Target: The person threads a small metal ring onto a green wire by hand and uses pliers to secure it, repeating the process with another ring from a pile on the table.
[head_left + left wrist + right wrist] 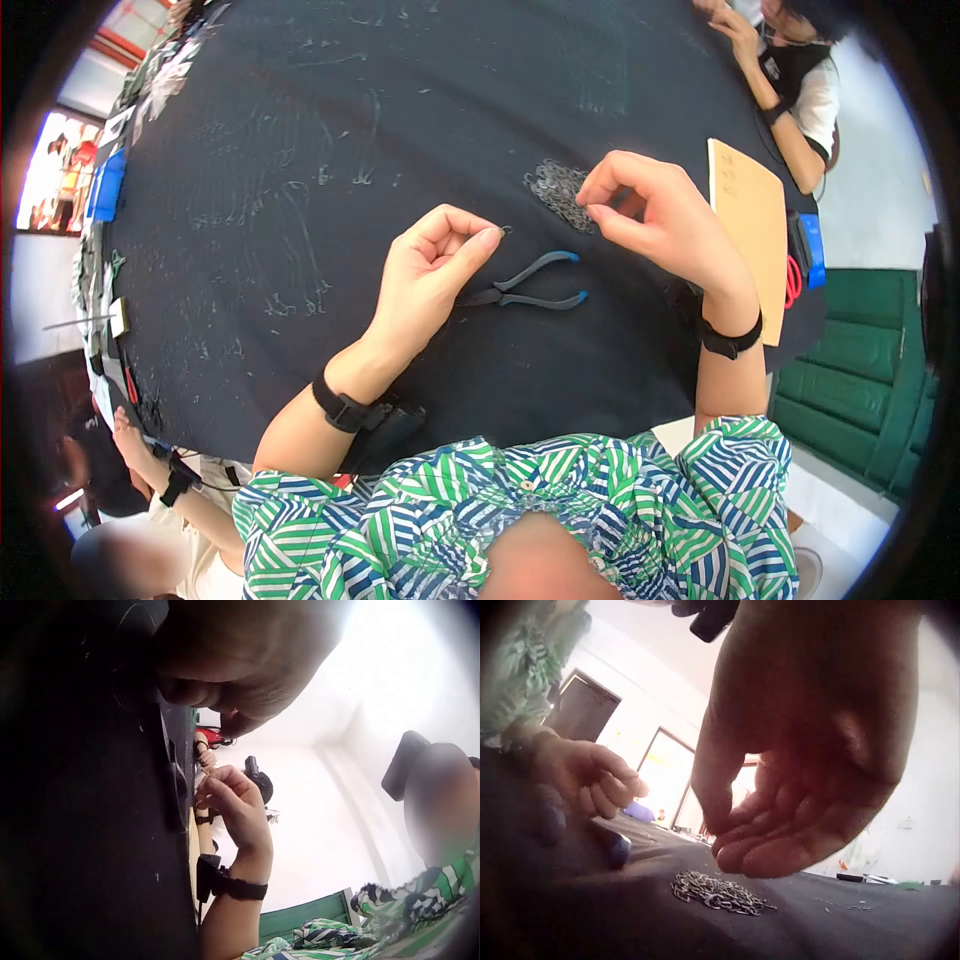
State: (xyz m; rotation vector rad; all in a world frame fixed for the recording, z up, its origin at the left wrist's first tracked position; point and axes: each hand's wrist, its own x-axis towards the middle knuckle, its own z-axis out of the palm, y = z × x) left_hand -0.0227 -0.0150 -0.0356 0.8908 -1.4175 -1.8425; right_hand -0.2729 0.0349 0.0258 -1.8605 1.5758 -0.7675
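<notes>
In the head view the left hand [425, 275] pinches a tiny metal piece [507, 230] between thumb and forefinger. Pliers with blue-tipped grey handles [540, 301] lie just to its right on the black cloth. The right hand [660, 215] hangs beside a heap of small metal chain links [560, 190], thumb and fingertips close together. Whether a tiny link is between them cannot be made out. That heap [720, 893] shows below the right hand [802, 772] in the right wrist view. The left wrist view shows a dark, close left hand [240, 664].
Wire-like strands [300, 240] and small bits are scattered over the cloth's left part. A tan cardboard sheet [750, 235] lies at the right, with red-handled scissors [793, 282] beside it. Other people sit at the upper right and lower left edges.
</notes>
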